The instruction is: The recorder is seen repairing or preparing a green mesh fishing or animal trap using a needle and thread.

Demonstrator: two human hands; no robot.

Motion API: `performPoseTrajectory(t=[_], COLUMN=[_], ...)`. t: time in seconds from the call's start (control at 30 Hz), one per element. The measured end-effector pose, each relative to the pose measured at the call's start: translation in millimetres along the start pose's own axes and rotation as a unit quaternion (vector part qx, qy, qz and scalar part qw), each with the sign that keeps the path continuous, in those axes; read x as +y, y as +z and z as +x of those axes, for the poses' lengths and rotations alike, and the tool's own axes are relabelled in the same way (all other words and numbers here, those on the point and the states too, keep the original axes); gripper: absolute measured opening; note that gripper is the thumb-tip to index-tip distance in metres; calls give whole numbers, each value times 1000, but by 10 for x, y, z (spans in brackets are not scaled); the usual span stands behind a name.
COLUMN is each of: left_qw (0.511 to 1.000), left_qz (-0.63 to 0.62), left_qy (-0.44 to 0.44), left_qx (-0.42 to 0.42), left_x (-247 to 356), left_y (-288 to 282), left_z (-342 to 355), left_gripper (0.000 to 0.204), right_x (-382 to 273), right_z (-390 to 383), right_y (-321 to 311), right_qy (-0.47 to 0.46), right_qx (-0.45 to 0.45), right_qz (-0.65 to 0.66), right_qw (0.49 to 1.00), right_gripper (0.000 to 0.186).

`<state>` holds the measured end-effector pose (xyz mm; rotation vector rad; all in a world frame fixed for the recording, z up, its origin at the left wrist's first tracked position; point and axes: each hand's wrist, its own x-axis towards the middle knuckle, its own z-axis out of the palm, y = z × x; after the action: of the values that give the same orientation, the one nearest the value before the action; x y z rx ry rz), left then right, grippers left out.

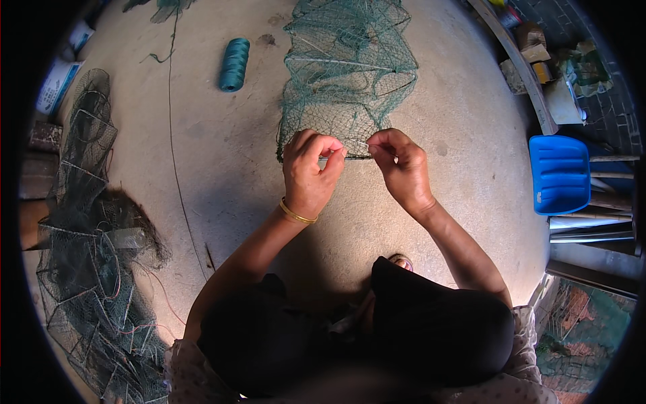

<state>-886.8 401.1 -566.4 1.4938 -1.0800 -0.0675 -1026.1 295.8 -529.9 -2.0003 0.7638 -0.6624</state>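
Note:
A green mesh net trap point(346, 84) with stiff crossbars stretches away from me over the concrete floor. My left hand point(311, 168), with a gold bangle at the wrist, is over its near end, thumb and fingertips pinched together. What that pinch holds is too small to make out. Just to the right, my right hand point(407, 168) pinches a thin pale strand point(361, 143) that spans the narrow gap toward the left fingertips. Whether the strand is thread or a needle cannot be told. The net's near edge shows behind and between both hands.
A teal spool of twine point(233, 65) lies beyond my left hand. Dark folded nets point(87, 269) heap along the left side. A dark cord point(173, 135) runs down the floor. At right are a blue plastic scoop point(560, 174), poles and a wooden plank point(518, 64).

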Motion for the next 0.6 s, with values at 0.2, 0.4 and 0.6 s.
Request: performPoseTrajectory(t=[0.2, 0.4, 0.6], left_qw=[1000, 999, 999], left_qz=[10, 13, 21], left_qy=[16, 29, 26], left_qx=[-19, -22, -15], left_x=[38, 33, 6], left_y=[-27, -5, 18], left_z=[1, -2, -10], left_gripper=[11, 11, 14], right_x=[46, 25, 44], right_z=[-17, 25, 50], right_y=[4, 48, 66], right_qy=[30, 4, 2], right_qx=[-17, -34, -60], right_qz=[45, 72, 173], right_qw=[998, 997, 983], right_gripper=[8, 8, 13])
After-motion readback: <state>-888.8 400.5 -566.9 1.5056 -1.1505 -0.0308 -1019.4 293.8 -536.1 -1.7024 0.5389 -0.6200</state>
